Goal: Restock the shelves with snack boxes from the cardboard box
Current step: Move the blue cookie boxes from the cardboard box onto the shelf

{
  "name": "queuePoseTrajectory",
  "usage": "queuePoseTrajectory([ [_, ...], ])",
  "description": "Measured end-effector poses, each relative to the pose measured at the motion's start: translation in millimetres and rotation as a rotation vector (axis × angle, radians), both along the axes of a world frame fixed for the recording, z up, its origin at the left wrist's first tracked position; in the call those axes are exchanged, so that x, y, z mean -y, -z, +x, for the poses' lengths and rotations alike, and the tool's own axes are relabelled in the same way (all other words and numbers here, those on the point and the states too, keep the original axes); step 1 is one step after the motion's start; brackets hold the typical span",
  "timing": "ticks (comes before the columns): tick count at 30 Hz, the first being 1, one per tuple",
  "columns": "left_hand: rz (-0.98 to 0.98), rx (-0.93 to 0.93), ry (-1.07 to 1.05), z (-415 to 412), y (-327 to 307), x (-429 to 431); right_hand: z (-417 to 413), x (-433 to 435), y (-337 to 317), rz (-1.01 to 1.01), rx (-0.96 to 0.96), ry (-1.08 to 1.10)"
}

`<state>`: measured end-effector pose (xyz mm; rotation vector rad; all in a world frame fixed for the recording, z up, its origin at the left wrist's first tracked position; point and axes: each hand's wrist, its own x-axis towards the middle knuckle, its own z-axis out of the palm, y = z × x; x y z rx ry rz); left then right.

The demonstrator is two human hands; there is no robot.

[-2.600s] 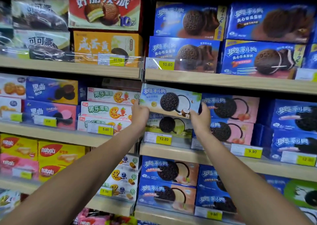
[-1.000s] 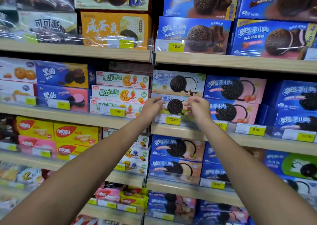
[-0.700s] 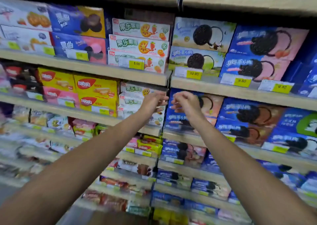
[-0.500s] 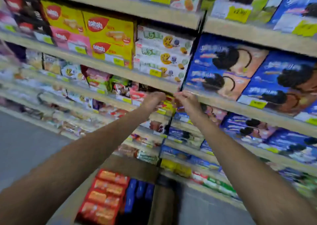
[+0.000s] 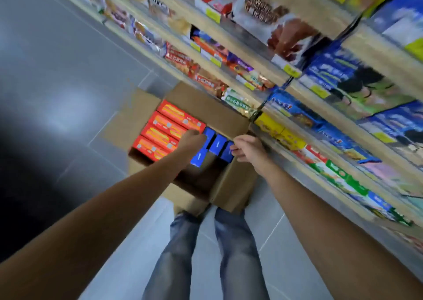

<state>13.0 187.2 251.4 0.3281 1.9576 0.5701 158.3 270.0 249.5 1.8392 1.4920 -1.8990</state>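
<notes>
One side of the cardboard box (image 5: 231, 183) sits close against the foot of the shelves (image 5: 304, 126), with bare grey floor (image 5: 68, 71) on its other side. Both arms reach down into it: the left hand (image 5: 193, 140) lies knuckles-up over the blue boxes (image 5: 217, 143), its grip hidden, while the right hand (image 5: 248, 147) pinches the end one. Red-orange boxes (image 5: 164, 130) lie flat in a row beside them.

An open cardboard box (image 5: 231, 185) stands on the grey floor (image 5: 68, 94), near the shelves (image 5: 384, 57) on the right. Four red snack boxes (image 5: 160, 132) fill its left side, and upright blue snack boxes (image 5: 217, 143) stand to their right. The left hand (image 5: 193, 139) sits over the blue snack boxes. The right hand (image 5: 248, 147) curls at their right edge, but blur hides any grip. Legs in jeans (image 5: 206, 254) stand at the near side.
</notes>
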Motion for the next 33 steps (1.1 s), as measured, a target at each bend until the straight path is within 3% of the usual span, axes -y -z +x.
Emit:
queuePoseTrajectory([
  [6, -0.163, 0.048, -0.038, 13.3, 132.9, 40.3, -14.6, 38.4, 147.6, -0.206, 0.037, -0.017],
  [15, -0.232, 0.076, -0.031, 11.7, 310.2, 46.0, -40.1, 62.6, 331.1, -0.265, 0.156, 0.036],
  [23, -0.200, 0.182, 0.008, 17.5, 373.6, 55.7, -48.4, 81.3, 388.3, -0.235, 0.201, 0.025],
  [29, -0.152, 0.336, 0.153, 22.3, 379.0, 75.6, -32.9, 82.4, 407.0, -0.011, 0.332, -0.131],
  [33, -0.169, 0.272, 0.078, 22.7, 380.7, 83.0, -26.2, 77.3, 404.8, 0.021, 0.295, -0.227],
])
